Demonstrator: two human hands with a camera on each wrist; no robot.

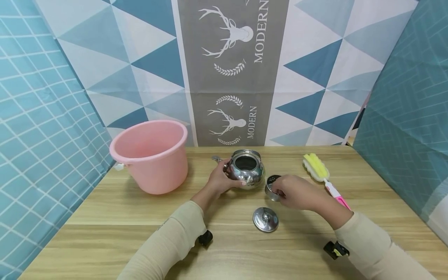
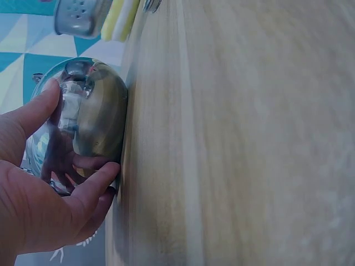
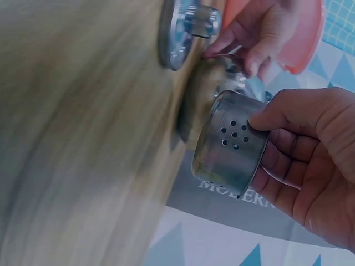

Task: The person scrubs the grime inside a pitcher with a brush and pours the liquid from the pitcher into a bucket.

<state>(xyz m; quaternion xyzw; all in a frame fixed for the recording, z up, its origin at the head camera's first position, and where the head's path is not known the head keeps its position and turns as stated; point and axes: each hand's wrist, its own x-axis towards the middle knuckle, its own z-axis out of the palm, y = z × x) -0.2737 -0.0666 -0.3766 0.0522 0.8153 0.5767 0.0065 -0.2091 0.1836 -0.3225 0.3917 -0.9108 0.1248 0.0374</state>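
A shiny metal pot [image 1: 250, 177], round-bellied like a teapot, stands uncovered on the wooden table. My left hand [image 1: 222, 181] grips its left side, with the thumb toward the front; the left wrist view shows thumb and fingers spread around the polished belly [image 2: 100, 116]. Between the thumb and fingers of my right hand [image 1: 297, 190] is a metal strainer cup [image 3: 230, 149] with small punched holes, held by its rim just right of the pot. In the right wrist view the cup looks raised off the table. The round knobbed lid [image 1: 265, 220] lies nearer me.
A pink bucket [image 1: 159, 171] stands at the left back. To the right lies a yellow-and-white sponge brush [image 1: 316, 167] with a pink-ended handle. A small metal piece [image 1: 216, 158] shows behind my left hand. Patterned cloth walls [image 1: 231, 120] close off the back and sides.
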